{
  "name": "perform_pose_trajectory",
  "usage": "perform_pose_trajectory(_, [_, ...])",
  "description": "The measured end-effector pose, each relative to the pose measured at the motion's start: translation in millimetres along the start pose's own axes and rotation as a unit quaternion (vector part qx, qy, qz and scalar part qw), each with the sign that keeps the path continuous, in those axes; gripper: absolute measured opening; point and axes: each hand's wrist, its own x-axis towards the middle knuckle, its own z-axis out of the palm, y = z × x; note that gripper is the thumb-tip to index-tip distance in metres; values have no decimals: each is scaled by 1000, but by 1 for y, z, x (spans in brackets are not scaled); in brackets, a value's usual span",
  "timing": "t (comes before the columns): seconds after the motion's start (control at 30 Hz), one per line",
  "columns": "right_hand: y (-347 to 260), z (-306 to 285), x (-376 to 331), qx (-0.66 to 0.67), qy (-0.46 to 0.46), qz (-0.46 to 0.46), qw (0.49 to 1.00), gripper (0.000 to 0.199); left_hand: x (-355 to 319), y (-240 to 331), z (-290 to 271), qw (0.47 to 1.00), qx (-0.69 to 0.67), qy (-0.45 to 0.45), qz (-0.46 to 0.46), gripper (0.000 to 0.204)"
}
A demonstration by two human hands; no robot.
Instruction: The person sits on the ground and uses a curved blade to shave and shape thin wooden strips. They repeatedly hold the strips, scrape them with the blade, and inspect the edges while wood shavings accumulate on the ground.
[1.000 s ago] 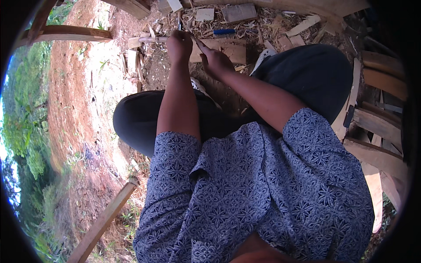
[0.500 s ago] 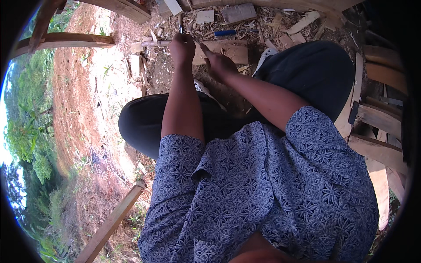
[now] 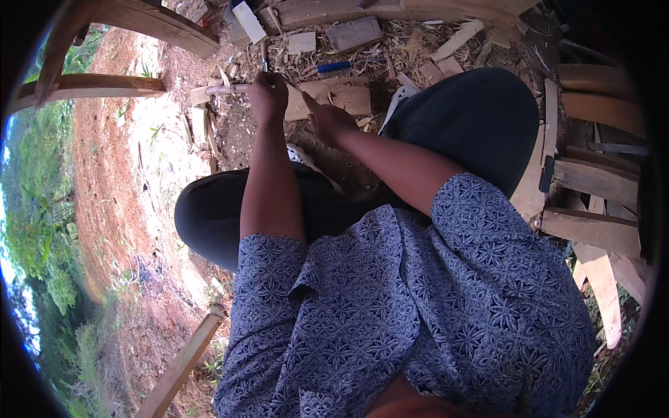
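Note:
My left hand [image 3: 268, 97] is closed in a fist over a slim tool with a shiny metal shaft [image 3: 265, 61] that sticks out on its far side. Close by on the right, my right hand [image 3: 333, 125] is wrapped round a pale, tapered wooden piece [image 3: 307, 101], whose narrow end points toward the left hand. Both hands are over the near-left part of a light wooden board [image 3: 341, 96] on the ground. A round stick [image 3: 228, 89] reaches left from beside the left fist; whether the fist touches it I cannot tell.
A blue-handled tool [image 3: 334, 67] lies among wood shavings beyond the board. Offcuts [image 3: 354, 35] are scattered there. Curved timber pieces [image 3: 599, 177] are stacked at the right. Wooden beams [image 3: 94, 85] stand at the upper left, beside a sunlit dirt slope [image 3: 118, 167]. My bent knees flank the hands.
The whole view has shifted, so everything sits a little lower and further left. Both hands keep their grips and nearly the same places over the board.

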Motion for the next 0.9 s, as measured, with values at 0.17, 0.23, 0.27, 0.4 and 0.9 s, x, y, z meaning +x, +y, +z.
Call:
perform_pose_trajectory(0.17, [-6,2,8,26,-5,0,1000,62,-3,-5,-5,1000,-2,3,-14,15])
perform_pose_trajectory(0.23, [-17,-5,6,52,37,-20,998,65,-6,0,-4,1000,-10,2,-28,15])
perform_pose_trajectory(0.27, [-11,-3,6,42,-9,16,999,64,-3,5,-3,999,-17,3,-29,15])
perform_pose_trajectory(0.4, [2,1,12,33,-58,62,996,61,-5,2,-4,1000,-10,7,-19,13])
perform_pose_trajectory(0.9, [-6,0,12,56,24,-1,998,57,-3,-3,-4,1000,6,21,1,14])
